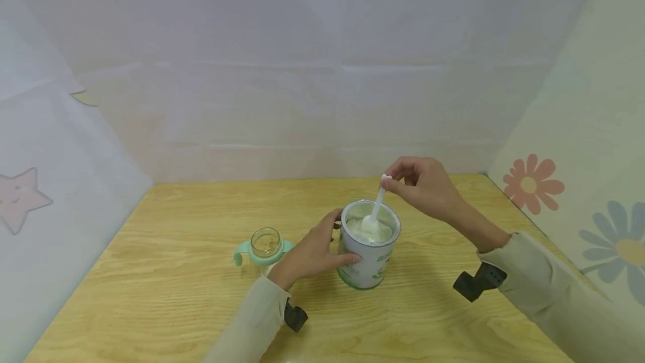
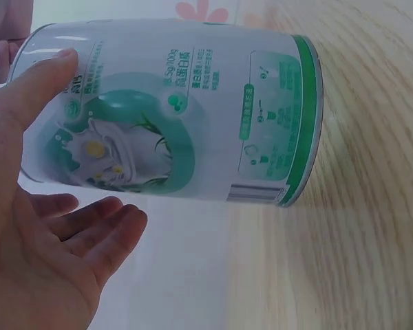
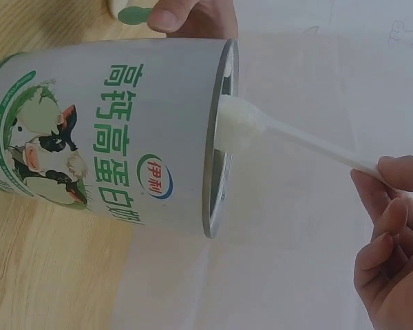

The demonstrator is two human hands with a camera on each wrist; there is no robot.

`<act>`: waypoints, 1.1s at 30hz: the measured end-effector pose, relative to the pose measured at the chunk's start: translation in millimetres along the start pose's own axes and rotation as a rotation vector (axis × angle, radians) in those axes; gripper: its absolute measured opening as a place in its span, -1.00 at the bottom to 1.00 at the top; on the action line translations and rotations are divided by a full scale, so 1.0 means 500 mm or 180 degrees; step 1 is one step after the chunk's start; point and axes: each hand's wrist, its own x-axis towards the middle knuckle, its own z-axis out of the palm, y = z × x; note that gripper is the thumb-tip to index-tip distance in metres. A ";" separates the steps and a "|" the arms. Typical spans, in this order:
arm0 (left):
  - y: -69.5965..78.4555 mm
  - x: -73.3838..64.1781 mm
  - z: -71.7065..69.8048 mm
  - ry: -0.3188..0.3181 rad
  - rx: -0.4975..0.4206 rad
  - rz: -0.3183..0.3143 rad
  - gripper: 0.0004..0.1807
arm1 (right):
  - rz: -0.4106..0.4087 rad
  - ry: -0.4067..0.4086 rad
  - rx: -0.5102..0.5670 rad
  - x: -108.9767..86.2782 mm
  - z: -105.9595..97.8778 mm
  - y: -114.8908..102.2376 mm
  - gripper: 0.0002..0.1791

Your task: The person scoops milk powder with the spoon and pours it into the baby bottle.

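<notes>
A white and green milk powder can (image 1: pixel 365 265) stands upright on the table, its top uncovered and pale powder (image 1: pixel 361 233) inside. My left hand (image 1: pixel 312 254) holds the can's left side, with the thumb (image 2: pixel 51 79) across the front and the fingers beyond it. Between thumb and fingers, my right hand (image 1: pixel 425 189) pinches the handle end of a white scoop (image 3: pixel 316 143). The scoop's bowl, heaped with powder, is at the can's mouth. In the right wrist view it is at the metal rim (image 3: pixel 212 185); whether they touch I cannot tell.
A baby bottle (image 1: pixel 266 243) with an amber neck and mint-green handles stands left of the can, partly behind my left hand; its top is uncovered. The wooden table (image 1: pixel 191 273) meets pale cloth walls (image 1: pixel 322 111) at the back and sides.
</notes>
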 end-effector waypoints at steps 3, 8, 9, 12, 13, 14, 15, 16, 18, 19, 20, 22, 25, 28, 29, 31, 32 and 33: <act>0.001 -0.007 -0.008 -0.0001 0.0012 -0.0085 -0.02 | 0.0018 -0.0001 0.0025 0.004 0.002 -0.002 -0.93; 0.003 -0.011 -0.014 -0.0023 0.0007 -0.0257 -0.02 | 0.0043 0.0002 0.0025 0.011 0.005 0.000 -0.93; 0.004 -0.012 -0.014 -0.0017 0.0018 -0.0269 -0.02 | 0.0057 0.0002 0.0021 0.013 0.006 0.000 -0.93; 0.008 -0.015 -0.017 0.0012 0.0065 -0.0260 -0.04 | 0.0077 -0.0007 0.0042 0.015 0.007 -0.001 -0.91; 0.010 -0.016 -0.018 0.0023 0.0091 -0.0256 -0.05 | 0.0082 -0.0004 0.0040 0.016 0.006 -0.001 -0.90; 0.012 -0.017 -0.019 0.0034 0.0114 -0.0240 -0.06 | 0.0085 -0.0001 0.0032 0.017 0.006 0.000 -0.90; 0.013 -0.017 -0.020 0.0045 0.0134 -0.0224 -0.06 | 0.0091 -0.0001 0.0027 0.018 0.005 0.001 -0.90; 0.014 -0.018 -0.022 0.0058 0.0159 -0.0208 -0.07 | 0.0091 -0.0002 0.0026 0.019 0.005 0.001 -0.89; 0.017 -0.019 -0.025 0.0081 0.0203 -0.0193 -0.08 | 0.0094 -0.0003 0.0005 0.021 0.003 0.001 -0.89; 0.018 -0.020 -0.027 0.0091 0.0223 -0.0202 -0.09 | 0.0100 -0.0005 -0.0003 0.022 0.003 0.001 -0.88; 0.019 -0.022 -0.030 0.0102 0.0242 -0.0194 -0.09 | 0.0101 -0.0006 -0.0011 0.023 0.003 -0.001 -0.88; 0.022 -0.023 -0.036 0.0125 0.0283 -0.0190 -0.10 | 0.0099 -0.0002 -0.0015 0.025 0.004 -0.004 -0.87; 0.026 -0.026 -0.046 0.0157 0.0350 -0.0173 -0.11 | 0.0095 0.0009 -0.0037 0.028 0.005 -0.007 -0.86; 0.028 -0.026 -0.054 0.0186 0.0390 -0.0117 -0.12 | 0.0087 0.0000 -0.0071 0.031 0.005 -0.007 -0.87; 0.029 -0.026 -0.057 0.0202 0.0399 -0.0102 -0.12 | 0.0080 -0.0007 -0.0074 0.033 0.005 -0.006 -0.87; 0.029 -0.027 -0.062 0.0231 0.0423 -0.0061 -0.14 | 0.0075 -0.0026 -0.0084 0.035 0.006 -0.005 -0.88; 0.030 -0.027 -0.064 0.0248 0.0435 -0.0056 -0.14 | 0.0073 -0.0032 -0.0077 0.036 0.007 -0.005 -0.88; 0.030 -0.028 -0.066 0.0265 0.0468 -0.0062 -0.15 | 0.0066 -0.0037 -0.0073 0.037 0.007 -0.005 -0.88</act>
